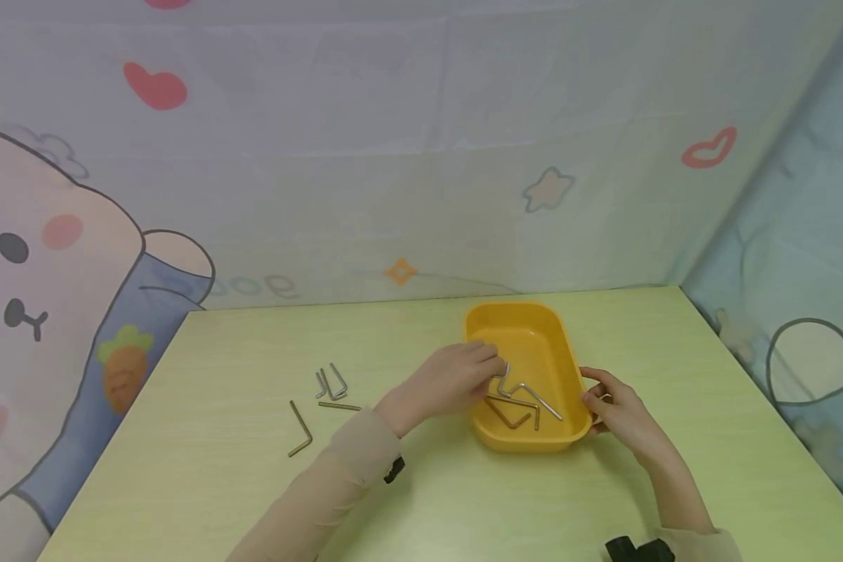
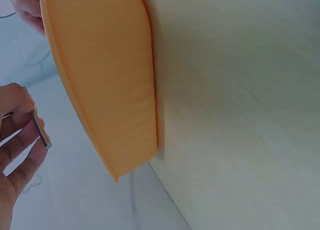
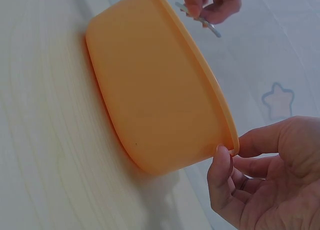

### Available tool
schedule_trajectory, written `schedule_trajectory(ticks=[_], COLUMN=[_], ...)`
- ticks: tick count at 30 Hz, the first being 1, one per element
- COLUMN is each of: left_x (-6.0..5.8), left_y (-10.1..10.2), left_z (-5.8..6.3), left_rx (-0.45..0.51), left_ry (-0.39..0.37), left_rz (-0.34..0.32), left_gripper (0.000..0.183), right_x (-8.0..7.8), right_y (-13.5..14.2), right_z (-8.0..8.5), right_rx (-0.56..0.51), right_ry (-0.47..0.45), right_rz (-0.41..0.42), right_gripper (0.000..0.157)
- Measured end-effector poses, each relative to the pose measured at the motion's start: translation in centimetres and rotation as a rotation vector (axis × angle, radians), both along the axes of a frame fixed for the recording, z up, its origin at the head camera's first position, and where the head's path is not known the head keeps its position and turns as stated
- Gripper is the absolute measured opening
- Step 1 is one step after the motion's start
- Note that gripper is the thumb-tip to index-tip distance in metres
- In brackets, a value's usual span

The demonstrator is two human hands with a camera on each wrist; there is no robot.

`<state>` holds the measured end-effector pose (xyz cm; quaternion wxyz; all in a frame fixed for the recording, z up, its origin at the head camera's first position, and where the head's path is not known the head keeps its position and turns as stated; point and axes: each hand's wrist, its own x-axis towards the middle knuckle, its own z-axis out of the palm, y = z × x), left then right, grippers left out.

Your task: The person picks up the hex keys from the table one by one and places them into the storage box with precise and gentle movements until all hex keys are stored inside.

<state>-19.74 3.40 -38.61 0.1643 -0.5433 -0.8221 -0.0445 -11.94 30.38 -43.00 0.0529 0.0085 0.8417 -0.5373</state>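
Over the left part of the yellow plastic tray (image 1: 534,339), my left hand (image 1: 457,378) pinches a silver L-shaped hex key (image 2: 41,129) between thumb and fingers. The held key is above the rim in both wrist views. My right hand (image 1: 621,414) grips the tray's right rim, thumb on the near side. Inside the tray lie a silver hex key (image 1: 542,402) and brass-coloured hex keys (image 1: 511,401). The left hand partly hides the tray's left side.
Left of the tray, silver hex keys (image 1: 340,382) lie grouped on the pale wooden table (image 1: 204,468). A brass-coloured hex key (image 1: 305,433) lies nearer, another (image 1: 339,406) beside the left sleeve. A printed cloth (image 1: 337,195) hangs behind the table.
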Motion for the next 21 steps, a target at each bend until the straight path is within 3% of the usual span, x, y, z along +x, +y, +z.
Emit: schedule_trajectory(ticks=[8,21], left_x=[-1.8,-3.7], left_y=[1.4,3.6], left_z=[-0.1,-0.2], left_rx=[-0.021,-0.106], left_ry=[-0.033,-0.130], left_rz=[0.020,0.093], left_gripper=[0.021,0.018], right_x=[0.0,0.0], right_y=[0.1,0.0], right_z=[-0.1,0.0], right_rx=[0.000,0.008], right_ry=[-0.006,-0.009], right_rz=[-0.001,-0.001], right_gripper=[0.049,0.049])
